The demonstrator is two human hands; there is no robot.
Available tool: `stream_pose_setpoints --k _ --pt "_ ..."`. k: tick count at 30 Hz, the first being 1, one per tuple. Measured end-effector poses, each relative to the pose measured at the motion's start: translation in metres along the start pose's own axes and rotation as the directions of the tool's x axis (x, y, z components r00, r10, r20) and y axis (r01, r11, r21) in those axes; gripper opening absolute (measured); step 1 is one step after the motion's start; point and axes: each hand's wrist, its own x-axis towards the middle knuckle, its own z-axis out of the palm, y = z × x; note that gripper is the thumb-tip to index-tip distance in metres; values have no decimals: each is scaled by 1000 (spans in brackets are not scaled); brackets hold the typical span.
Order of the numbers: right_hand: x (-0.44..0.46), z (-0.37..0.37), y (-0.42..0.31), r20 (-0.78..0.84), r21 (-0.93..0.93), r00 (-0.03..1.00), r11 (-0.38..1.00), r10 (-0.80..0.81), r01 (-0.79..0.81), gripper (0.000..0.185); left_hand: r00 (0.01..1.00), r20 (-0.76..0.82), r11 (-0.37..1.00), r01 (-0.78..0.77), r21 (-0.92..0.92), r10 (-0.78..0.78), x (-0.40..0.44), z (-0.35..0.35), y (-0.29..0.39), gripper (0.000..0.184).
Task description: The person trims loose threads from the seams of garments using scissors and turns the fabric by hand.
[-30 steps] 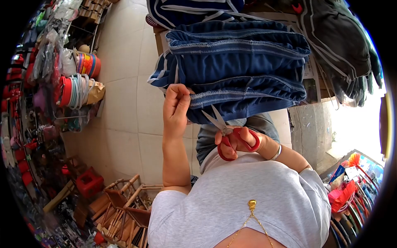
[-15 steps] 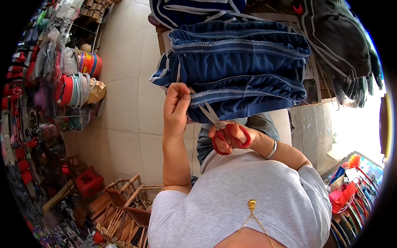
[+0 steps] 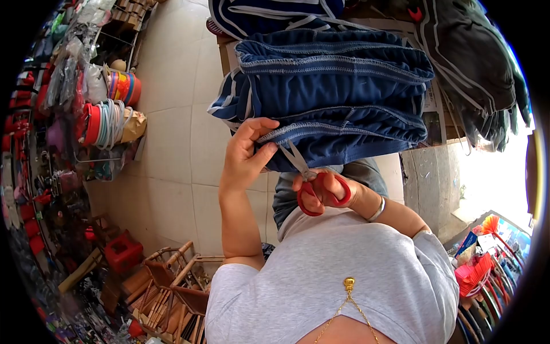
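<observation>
Blue trousers (image 3: 338, 86) with white-stitched elastic waistbands lie piled over the table, white stripes showing at their left side. At the near waistband's left end, my left hand (image 3: 245, 152) holds the fabric, forefinger laid along the top and thumb below, the two spread apart. My right hand (image 3: 326, 189) has its fingers through the red handles of a pair of scissors (image 3: 303, 167). The blades are parted and point up at the near waistband, just right of my left thumb. Whether the tips touch the cloth I cannot tell.
More striped blue clothing (image 3: 275, 10) is at the far end, and dark grey clothing (image 3: 467, 57) hangs at the right. Crowded shelves (image 3: 63, 114) line the left. A bamboo chair (image 3: 177, 281) stands lower left, colourful goods (image 3: 481, 269) lower right.
My left hand has gone from a tight pinch to a wider hold, its fingers reaching further right along the waistband. The scissors have shifted slightly right with their blades still parted.
</observation>
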Motion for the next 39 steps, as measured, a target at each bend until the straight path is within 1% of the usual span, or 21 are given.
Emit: stream_pose_setpoints --k 1,2,3,4,5,6,7,8,10,11,12,14,18,20,23,30,32,35,39 --pt "-1 3 -5 0 0 1000 1000 1 -1 72 1000 -30 1000 -8 -26 7 0 0 -2 33" --pt "-3 10 -12 -57 -135 997 989 49 -56 62 1000 -30 1000 -8 -26 7 0 -3 -6 33" --pt "-5 18 -20 -121 -263 989 958 89 -118 54 999 -23 995 -35 -91 33 0 -7 -11 30" --pt "-8 29 -30 -120 -263 989 957 91 -120 54 998 -17 986 -61 -156 59 0 -9 -14 27" --pt "-13 45 -40 -273 -698 956 706 -104 -122 51 998 -20 986 -60 -157 58 0 -10 -14 27" --pt "-17 55 -47 -298 -939 890 273 -345 -209 51 998 -20 986 -67 -150 65 0 -9 -14 24" --pt "-19 58 -54 -154 -986 858 18 -491 -167 56 997 -18 987 -73 -143 71 0 -9 -14 20" --pt "-20 58 -57 -155 -985 857 16 -492 -170 56 997 -16 987 -74 -145 72 0 -9 -14 20" --pt "-23 59 -63 -21 -926 784 -284 -620 -249 58 998 -55 982 -30 -187 20 0 -8 -14 16" --pt "-23 60 -66 2 -895 792 -354 -611 -271 59 998 -54 982 -32 -188 22 1 -6 -12 16" --pt "-22 60 -67 4 -895 792 -356 -610 -270 59 998 -67 978 -32 -208 19 2 -5 -10 15" --pt "-18 61 -66 11 -813 811 -477 -585 -333 58 996 -82 973 -37 -226 18 1 -3 -10 15" --pt "-15 50 -58 -12 -790 825 -500 -565 -354 57 994 -107 968 -30 -248 4 0 -1 -10 16" --pt "-13 47 -57 32 -804 797 -490 -603 -338 54 994 -113 967 -31 -253 2 -1 -1 -10 17" --pt "-13 46 -57 15 -812 787 -467 -616 -350 52 995 -100 961 -23 -276 -5 -1 -1 -10 17" --pt "-7 44 -59 26 -799 788 -486 -616 -353 50 992 -126 965 -32 -260 -1 -1 -1 -11 17" --pt "-7 43 -60 25 -823 784 -458 -621 -336 49 992 -129 964 -31 -263 -3 -1 -1 -11 17" --pt "-7 45 -61 1 -827 793 -446 -610 -342 48 992 -129 965 -33 -262 -2 -1 -1 -12 16" --pt "-5 43 -63 9 -838 789 -435 -615 -329 46 993 -118 963 -41 -265 10 -1 -1 -12 16"
